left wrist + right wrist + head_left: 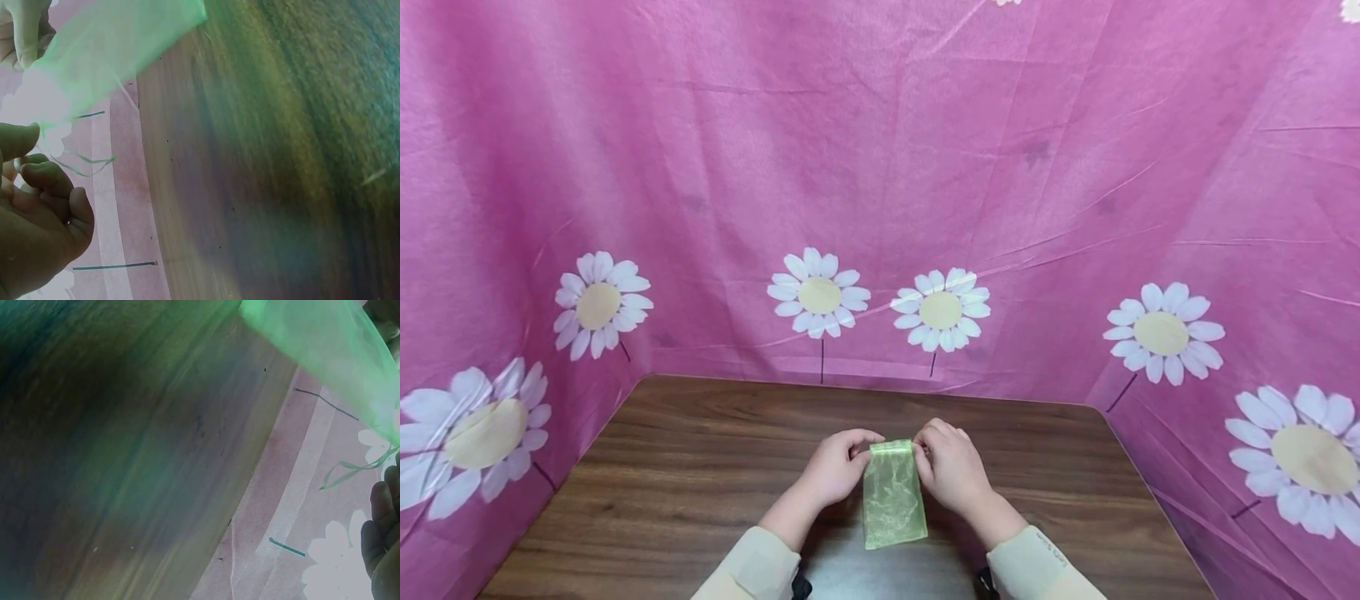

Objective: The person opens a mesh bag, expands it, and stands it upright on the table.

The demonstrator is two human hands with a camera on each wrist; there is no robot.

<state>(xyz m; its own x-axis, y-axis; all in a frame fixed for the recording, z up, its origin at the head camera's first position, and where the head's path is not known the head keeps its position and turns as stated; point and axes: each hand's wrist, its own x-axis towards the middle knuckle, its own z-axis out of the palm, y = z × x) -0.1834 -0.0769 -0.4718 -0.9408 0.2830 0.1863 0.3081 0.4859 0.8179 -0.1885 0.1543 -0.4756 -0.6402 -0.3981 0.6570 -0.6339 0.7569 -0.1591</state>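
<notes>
Green pouch [895, 504], far edge pinched by left hand [837, 467] and right hand [953, 467], has wide tabletop [677, 483] either side.

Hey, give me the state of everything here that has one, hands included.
Green mesh bag: spread between the hands; mouth open or closed, can't tell
Ribbon loop by the left hand: slack
Left hand: pinching the bag's top left corner
Right hand: pinching its top right corner
Pink cloth: hung up, creased

No legible txt. Sm. dark script-like line [1051, 548] on R sleeve [1024, 567], along outer edge, head view; too tiny & blurry to read.
</notes>
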